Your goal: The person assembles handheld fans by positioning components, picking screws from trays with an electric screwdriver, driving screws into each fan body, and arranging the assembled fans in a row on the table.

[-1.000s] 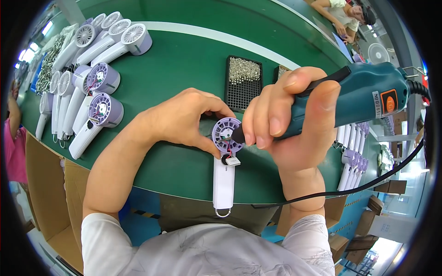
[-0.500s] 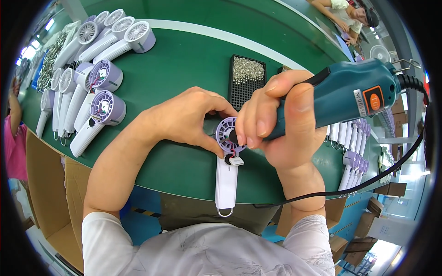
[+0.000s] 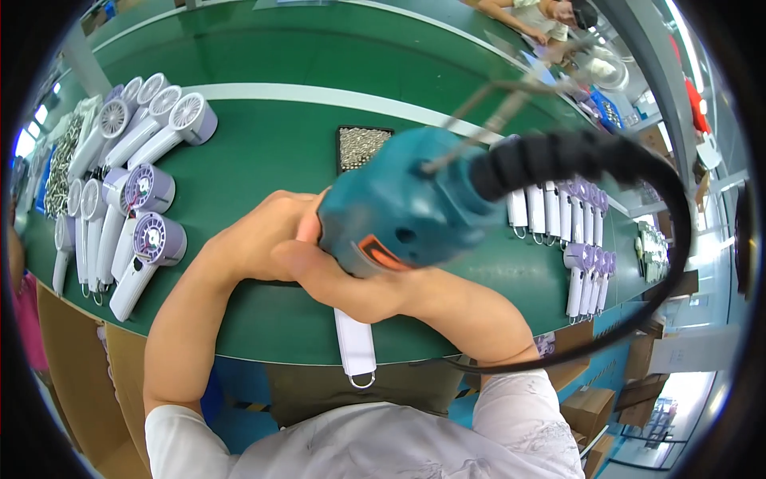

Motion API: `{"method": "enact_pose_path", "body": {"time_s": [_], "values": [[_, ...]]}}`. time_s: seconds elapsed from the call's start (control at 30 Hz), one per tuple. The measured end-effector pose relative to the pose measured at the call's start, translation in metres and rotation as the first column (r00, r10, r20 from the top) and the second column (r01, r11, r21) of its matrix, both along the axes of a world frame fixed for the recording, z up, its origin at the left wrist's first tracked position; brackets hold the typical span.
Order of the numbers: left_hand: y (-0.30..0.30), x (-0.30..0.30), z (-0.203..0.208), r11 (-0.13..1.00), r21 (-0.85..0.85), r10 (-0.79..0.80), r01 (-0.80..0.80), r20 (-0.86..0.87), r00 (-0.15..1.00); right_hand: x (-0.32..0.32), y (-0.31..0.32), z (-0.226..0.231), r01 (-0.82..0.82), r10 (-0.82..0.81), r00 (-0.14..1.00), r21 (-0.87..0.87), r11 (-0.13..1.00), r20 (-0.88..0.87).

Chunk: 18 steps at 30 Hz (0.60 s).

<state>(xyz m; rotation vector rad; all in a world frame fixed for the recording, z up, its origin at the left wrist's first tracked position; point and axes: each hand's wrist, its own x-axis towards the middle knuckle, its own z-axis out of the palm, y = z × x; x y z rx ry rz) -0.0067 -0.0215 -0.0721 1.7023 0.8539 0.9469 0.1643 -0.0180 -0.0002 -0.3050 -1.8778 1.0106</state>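
Note:
My right hand (image 3: 359, 291) is closed round a teal electric screwdriver (image 3: 391, 195), which stands steeply over the work and is slightly blurred. Below it lies a white handheld fan (image 3: 356, 347), its handle pointing at me with a metal ring at the end. The fan's head is hidden under the tool and my hands. My left hand (image 3: 275, 231) curves in at that head end from the left, its fingertips out of sight behind the screwdriver and my right hand. A black tray of small silvery screws (image 3: 363, 148) is just beyond, partly covered by the tool.
Several white and purple fans (image 3: 159, 239) lie at the left, some with open heads showing wires. More fans (image 3: 586, 271) stand in rows at the right. A thick black cable (image 3: 670, 231) loops down the right side. Across the green table (image 3: 271, 152) sits another person (image 3: 542, 20).
The screwdriver has swung from lying sideways to steep over the fan's head, my right hand turning with it and moving left. The view has shifted, and the fan's head is now covered.

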Motion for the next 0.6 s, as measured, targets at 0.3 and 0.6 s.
{"method": "enact_pose_path", "body": {"time_s": [0.3,0.6], "values": [[0.0,0.003,0.044,0.992,0.077,-0.082,0.099,-0.2,0.976,0.001,0.003,0.01,0.014,-0.015,0.991,-0.007,1.0,-0.134],[-0.004,-0.004,0.033,0.996,-0.092,0.008,-0.015,-0.075,0.997,0.032,0.018,0.046,-0.1,0.095,0.963,-0.01,0.995,-0.251]]}}
